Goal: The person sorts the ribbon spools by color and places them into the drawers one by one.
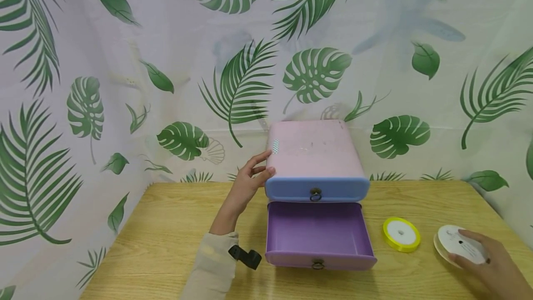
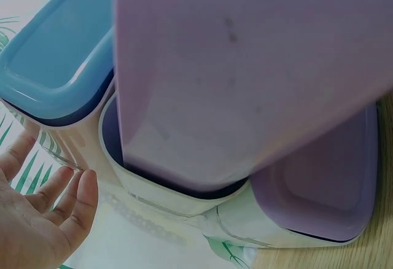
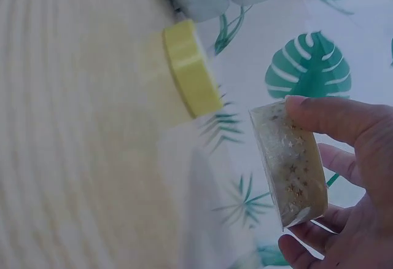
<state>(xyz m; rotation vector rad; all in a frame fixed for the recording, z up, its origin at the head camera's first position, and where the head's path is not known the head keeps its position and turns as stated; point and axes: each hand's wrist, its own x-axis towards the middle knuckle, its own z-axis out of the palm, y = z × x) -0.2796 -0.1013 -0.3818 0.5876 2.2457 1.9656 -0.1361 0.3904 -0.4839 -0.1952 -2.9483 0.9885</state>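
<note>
Right-hand grip: the right hand (image 1: 491,263) curls thumb and fingers (image 3: 334,116) round the rim of the pale, star-flecked ribbon spool with a white paper face (image 1: 460,246), at the table's right front edge; the wrist view shows the spool pinched across its width.
Left-hand grip: the left hand (image 1: 250,179) lies with straight fingers against the left side of the small pink plastic two-drawer cabinet (image 1: 313,152), clamping nothing, only steadying.
Open drawer: the lower purple plastic drawer (image 1: 318,235) is pulled well out toward the person and looks bare inside; the upper blue drawer front with a ring pull (image 1: 316,190) sits closed above it.
Neighbour: a yellow ribbon spool (image 1: 401,234) lies flat on the light wooden table (image 1: 158,244), between the purple drawer and the held spool, apart from both.
Doing it well: keep the pinch on the rim so the ribbon does not unwind, and lift clear of the yellow spool.
Steadying: I judge the left palm should press the cabinet lightly, since a pulled-out drawer can tip or slide a light cabinet.
</note>
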